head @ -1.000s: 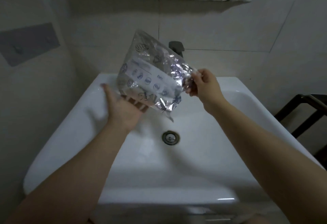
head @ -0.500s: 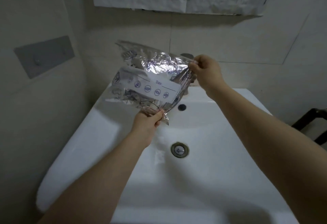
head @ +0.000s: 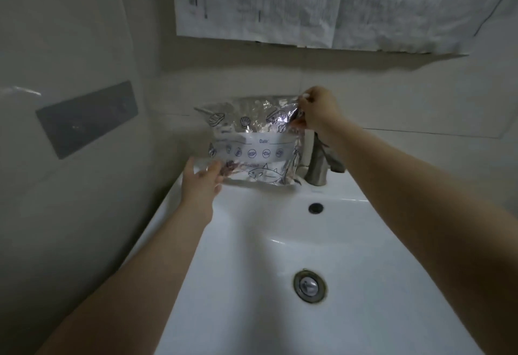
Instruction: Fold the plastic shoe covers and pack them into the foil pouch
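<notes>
Foil pouch (head: 253, 144) upright at back rim of sink (head: 364, 242), long axis left-right, print facing camera. Right hand (head: 318, 111) pinching top right corner; left hand (head: 200, 181) fingers relaxed, touching lower left corner.

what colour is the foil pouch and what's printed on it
Shiny silver foil pouch with a white Date label strip and dark blue line drawings, including a fish; seen in the head view.

The foil pouch (head: 253, 144) is standing upright on the far rim of the white sink (head: 280, 242), just left of the faucet (head: 318, 164). The right hand (head: 318, 111) is pinching its top right corner; the left hand (head: 200, 179) is touching its lower left corner.
</notes>
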A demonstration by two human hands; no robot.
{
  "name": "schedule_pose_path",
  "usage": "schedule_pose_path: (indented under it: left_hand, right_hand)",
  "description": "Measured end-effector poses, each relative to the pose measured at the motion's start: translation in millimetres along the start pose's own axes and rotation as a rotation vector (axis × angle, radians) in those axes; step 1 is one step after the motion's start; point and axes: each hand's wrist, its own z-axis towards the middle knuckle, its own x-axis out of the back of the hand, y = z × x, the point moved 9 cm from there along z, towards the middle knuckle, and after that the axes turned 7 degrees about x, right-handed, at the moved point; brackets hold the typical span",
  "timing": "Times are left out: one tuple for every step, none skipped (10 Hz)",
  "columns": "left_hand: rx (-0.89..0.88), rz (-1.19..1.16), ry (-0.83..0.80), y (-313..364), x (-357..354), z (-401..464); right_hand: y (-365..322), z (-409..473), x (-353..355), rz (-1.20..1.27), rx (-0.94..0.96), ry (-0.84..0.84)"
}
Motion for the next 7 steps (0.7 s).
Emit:
schedule_pose_path:
  left_hand:
    - [-0.079, 0.177, 0.033, 4.1, -2.8, 22.0]
    - [-0.11, 0.24, -0.014, -3.4, -8.8, 34.4]
    - [-0.185, 0.319, 0.031, -5.0, -10.6, 38.1]
    - [-0.19, 0.294, 0.044, -7.6, -13.2, 34.6]
    - [-0.285, 0.339, 0.061, -3.8, -3.8, 36.7]
    - [-0.333, 0.422, 0.09, 2.4, -3.7, 23.8]
    - [-0.367, 0.52, 0.191, 17.4, -8.5, -3.1]
  right_hand:
    - [15.1, 14.0, -10.8, -0.1, -0.121, -0.051]
    - [18.4, 15.3, -22.8, -0.2, -0.142, -0.148]
    - [21.6, 20.7, -21.9, -0.226, -0.127, -0.069]
    - [23.0, 17.7, -19.1, -0.324, -0.073, -0.029]
    - [20.9, 8.5, -14.5, -0.418, -0.018, -0.014]
    - [0.1, -15.9, 0.6, -0.429, 0.138, -0.016]
    - [-18.7, -44.3, 15.9, -0.495, 0.32, -0.01]
